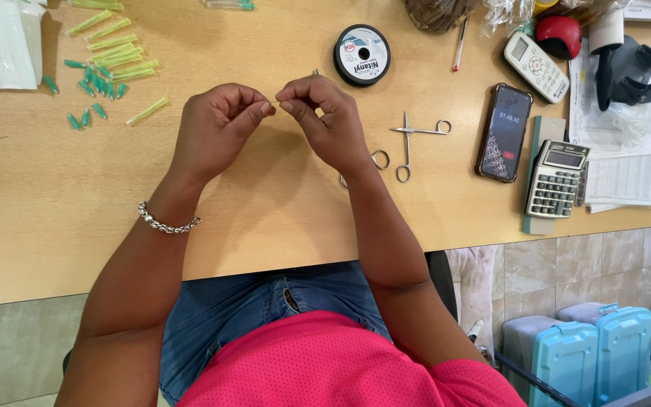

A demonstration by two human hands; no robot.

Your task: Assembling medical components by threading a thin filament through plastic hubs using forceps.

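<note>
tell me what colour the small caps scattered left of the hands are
Teal green caps, beside yellow-green tubes; seen in the head view.

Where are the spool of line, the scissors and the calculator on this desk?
spool of line (362,54), head view, its round top face.
scissors (410,136), head view, near the pivot.
calculator (557,181), head view, its keypad.

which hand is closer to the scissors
Right. The right hand sits just left of the scissors, partly covering a second pair beneath it. The left hand is farther left, on the right hand's other side, fingertips meeting it.
</note>
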